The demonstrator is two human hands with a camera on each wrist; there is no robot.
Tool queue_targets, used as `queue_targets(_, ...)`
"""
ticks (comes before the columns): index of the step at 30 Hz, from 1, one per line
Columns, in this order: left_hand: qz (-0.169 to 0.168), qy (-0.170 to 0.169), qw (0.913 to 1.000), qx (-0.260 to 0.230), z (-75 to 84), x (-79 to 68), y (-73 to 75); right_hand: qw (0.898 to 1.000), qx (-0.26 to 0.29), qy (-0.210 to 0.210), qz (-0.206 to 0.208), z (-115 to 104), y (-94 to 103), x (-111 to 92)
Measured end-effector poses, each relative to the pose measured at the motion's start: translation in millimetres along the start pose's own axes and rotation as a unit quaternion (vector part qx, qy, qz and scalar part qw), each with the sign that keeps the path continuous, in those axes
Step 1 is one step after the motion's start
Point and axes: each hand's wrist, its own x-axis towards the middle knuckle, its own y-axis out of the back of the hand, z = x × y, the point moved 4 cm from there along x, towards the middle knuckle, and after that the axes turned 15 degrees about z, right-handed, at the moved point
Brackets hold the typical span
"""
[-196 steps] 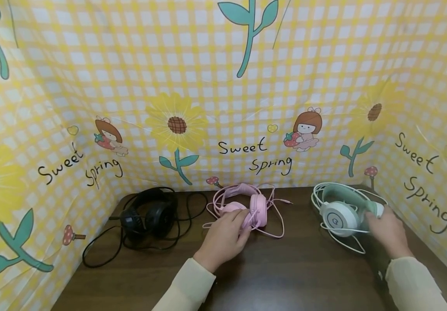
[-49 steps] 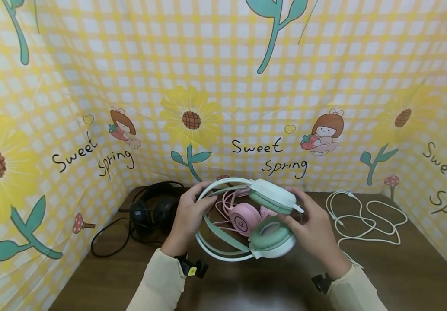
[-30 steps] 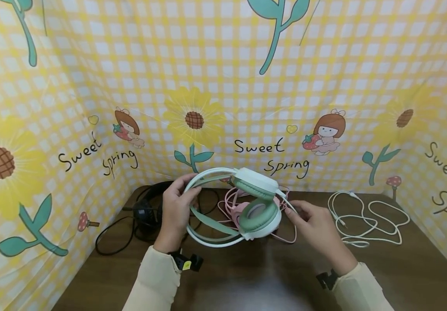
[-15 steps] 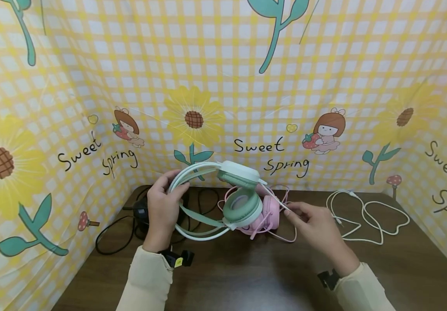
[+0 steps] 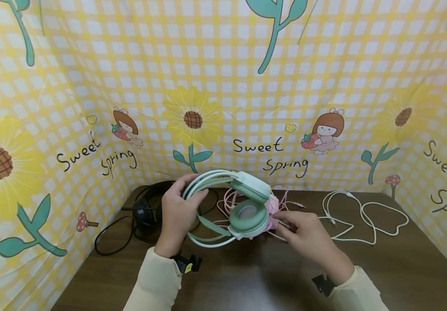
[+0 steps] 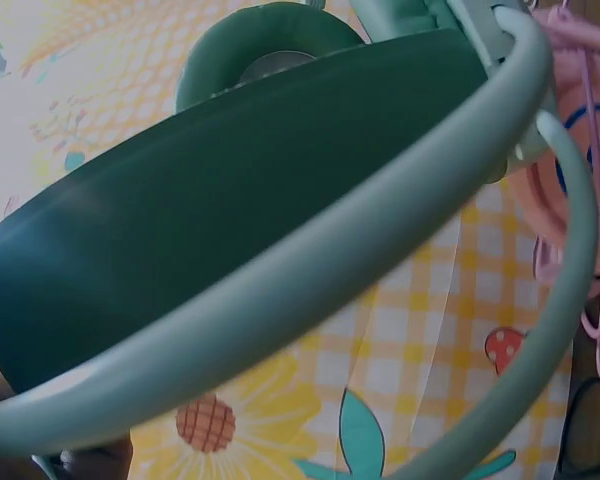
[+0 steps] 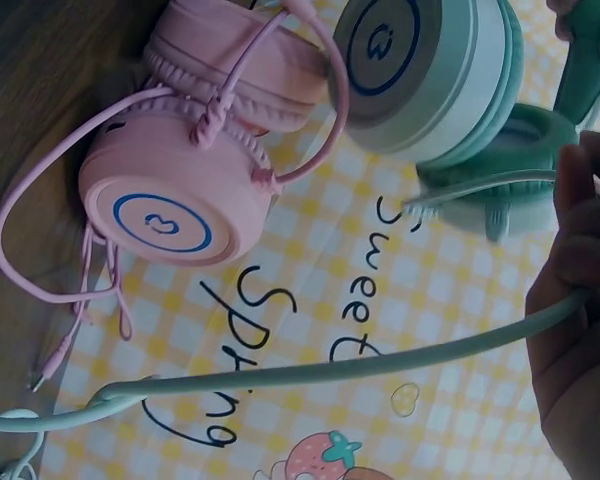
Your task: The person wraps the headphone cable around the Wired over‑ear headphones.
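Note:
White-and-green headphones are held up above the middle of the table, ear cups towards the right. My left hand grips their headband, with the thumb on the near side. The right hand pinches their white cable close to the ear cups; in the right wrist view the cable runs from a cup into the fingers and out to the left. Behind the raised pair stand pink headphones, partly hidden in the head view. The left wrist view is mostly filled by the headband.
Black headphones with a looped black cord lie at the table's left, partly behind my left hand. Loose loops of the white cable spread over the table on the right. A checked yellow cloth walls the back and sides.
The green headphones left the table's right side and hang in my left hand, which let go of the pink pair. My right hand shifted from an ear cup to the cable. Lately the headphones moved right.

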Motion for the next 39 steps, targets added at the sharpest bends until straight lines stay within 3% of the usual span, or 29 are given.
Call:
queue_targets(7, -0.024, -0.028, 0.9993, 0.004, 11.6, -12.3, -8.8, 0.999, 0.035, 0.034, -0.002, -8, 0.6, -1)
queue_targets(22, -0.029, -0.124, 0.9919, 0.0, 42.7, -26.0, -3.9, 0.996, 0.035, 0.08, 0.003, -23, 6.8, 0)
queue_targets(39, -0.079, -0.132, 0.9866, 0.053, 46.2, -39.2, -18.5, 0.986, 0.064, 0.154, 0.013, -33, 11.2, 0)
